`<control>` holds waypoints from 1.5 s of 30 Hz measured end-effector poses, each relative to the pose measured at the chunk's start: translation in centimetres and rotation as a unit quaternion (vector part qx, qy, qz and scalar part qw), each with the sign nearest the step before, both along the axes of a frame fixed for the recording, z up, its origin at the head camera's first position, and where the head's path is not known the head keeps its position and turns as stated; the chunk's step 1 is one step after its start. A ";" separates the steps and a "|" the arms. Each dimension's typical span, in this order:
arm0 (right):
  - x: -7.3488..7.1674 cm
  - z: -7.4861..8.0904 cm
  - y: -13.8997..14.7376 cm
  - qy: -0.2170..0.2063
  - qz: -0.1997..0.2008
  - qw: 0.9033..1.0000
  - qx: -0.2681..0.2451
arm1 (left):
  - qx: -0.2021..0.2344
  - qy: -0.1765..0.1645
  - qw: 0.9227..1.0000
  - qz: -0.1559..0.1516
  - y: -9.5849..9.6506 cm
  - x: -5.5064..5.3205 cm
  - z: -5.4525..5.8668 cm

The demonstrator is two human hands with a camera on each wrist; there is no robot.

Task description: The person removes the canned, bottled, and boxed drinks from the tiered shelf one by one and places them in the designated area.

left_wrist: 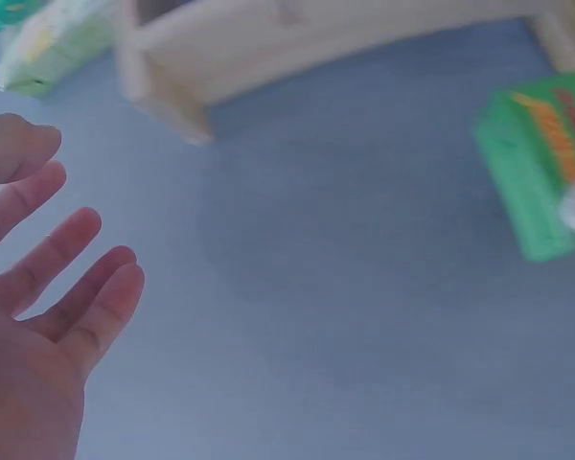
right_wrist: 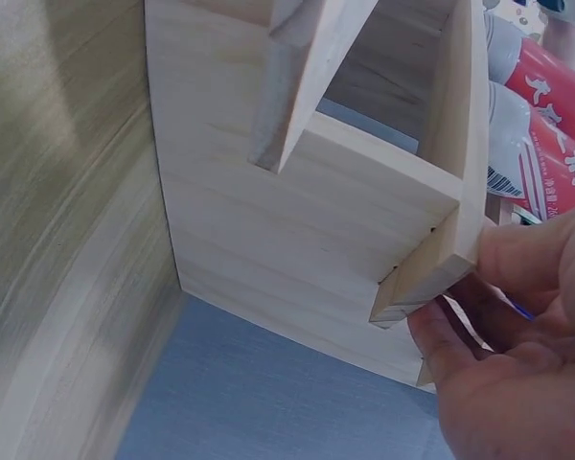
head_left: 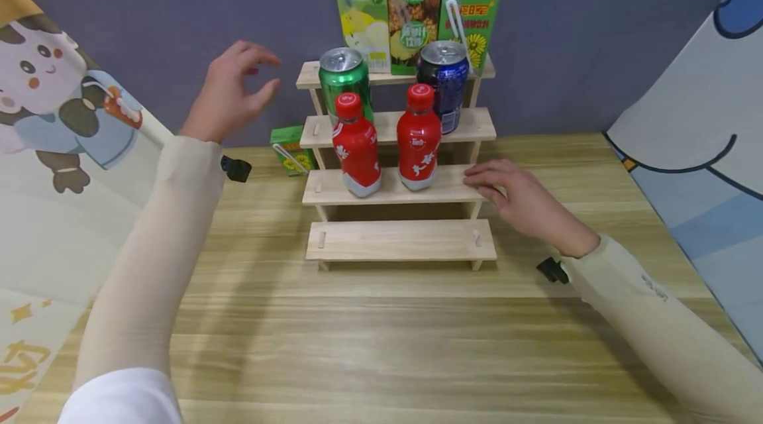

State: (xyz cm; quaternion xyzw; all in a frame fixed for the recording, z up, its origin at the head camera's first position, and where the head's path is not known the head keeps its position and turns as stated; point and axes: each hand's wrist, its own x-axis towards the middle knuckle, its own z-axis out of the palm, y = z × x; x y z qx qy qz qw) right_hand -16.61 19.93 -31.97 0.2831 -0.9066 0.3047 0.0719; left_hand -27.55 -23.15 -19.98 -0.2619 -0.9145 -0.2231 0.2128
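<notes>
A pale wooden tiered rack (head_left: pixel 402 242) stands against the back wall. My right hand (head_left: pixel 521 202) is at the right end of its second step from the front; in the right wrist view thumb and fingers (right_wrist: pixel 441 340) pinch the board's end. Two red bottles (head_left: pixel 357 152) stand upright on that same step. Behind them, one step higher, are a green can (head_left: pixel 344 79) and a dark blue can (head_left: pixel 444 83). My left hand (head_left: pixel 229 89) hangs in the air left of the rack, fingers spread and loosely bent, holding nothing.
Three drink cartons (head_left: pixel 414 30) line the top step, the right one with a white straw (head_left: pixel 456 20). Another green carton (head_left: pixel 292 149) stands on the wooden table (head_left: pixel 381 344) beside the rack's left side. Cartoon-printed panels (head_left: pixel 703 93) flank both sides, and a grey-blue wall (head_left: pixel 179 13) closes the back.
</notes>
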 end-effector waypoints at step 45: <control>-0.2 -0.6 0.3 0.007 0.009 1.000 -0.008 | -0.177 -0.041 0.983 0.031 12.4 -0.6 9.0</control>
